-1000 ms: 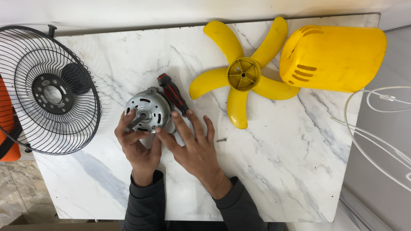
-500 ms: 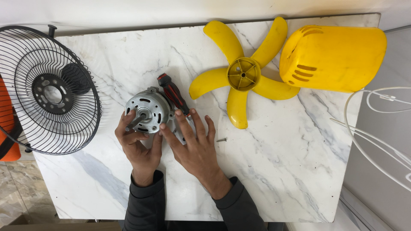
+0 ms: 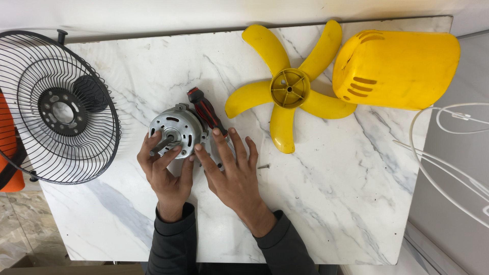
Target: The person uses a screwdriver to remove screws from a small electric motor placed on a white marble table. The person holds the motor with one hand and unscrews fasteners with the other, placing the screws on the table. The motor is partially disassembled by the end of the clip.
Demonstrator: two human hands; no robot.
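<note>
A round silver fan motor [image 3: 175, 130] with a short shaft rests on the white marble table [image 3: 331, 193]. My left hand [image 3: 165, 170] grips the motor from below, thumb and fingers on its face. My right hand [image 3: 232, 173] lies flat with fingers spread just right of the motor, its fingertips touching a red and black screwdriver [image 3: 205, 109] that lies tilted behind the motor. A small screw [image 3: 263, 166] lies on the table just right of my right hand.
A yellow five-blade fan propeller [image 3: 289, 89] lies at the back centre, a yellow motor cover [image 3: 402, 69] to its right. A black wire fan guard [image 3: 56, 109] overhangs the left edge. White wire loops [image 3: 448, 153] lie off the right edge.
My right hand has slid slightly down and right, flattening beside the motor. The left hand keeps its hold on the motor.
</note>
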